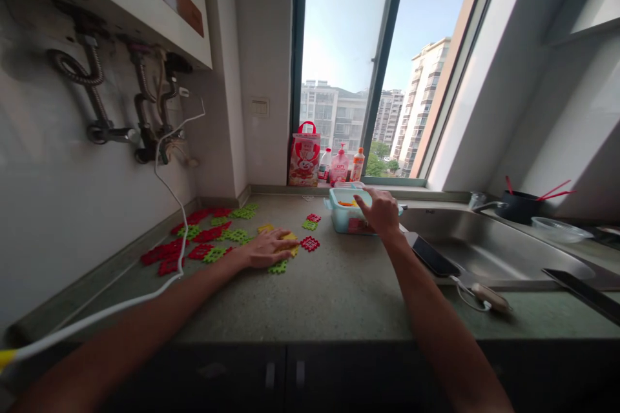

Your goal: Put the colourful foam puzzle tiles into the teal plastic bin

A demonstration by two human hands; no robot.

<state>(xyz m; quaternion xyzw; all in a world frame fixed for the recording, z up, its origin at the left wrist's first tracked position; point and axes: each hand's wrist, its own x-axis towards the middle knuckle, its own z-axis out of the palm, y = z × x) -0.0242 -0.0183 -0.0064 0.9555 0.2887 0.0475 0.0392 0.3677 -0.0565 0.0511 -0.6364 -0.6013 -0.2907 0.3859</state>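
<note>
My left hand (268, 247) lies palm down with its fingers spread over yellow lattice pieces (292, 244) on the counter. Close to its fingertips are a red piece (310, 244) and a green piece (278, 267). To its left spread several red pieces (167, 251) and green pieces (235, 236). My right hand (380, 211) is at the right side of a light blue plastic box (341, 222), thumb and fingers apart above its rim. Orange and yellow pieces (347, 204) show inside the box.
A steel sink (484, 242) is on the right, with a phone (433, 255) at its near left edge. Bottles (340, 166) and a red bag (305, 160) line the windowsill. A white cable (121, 302) crosses the left side.
</note>
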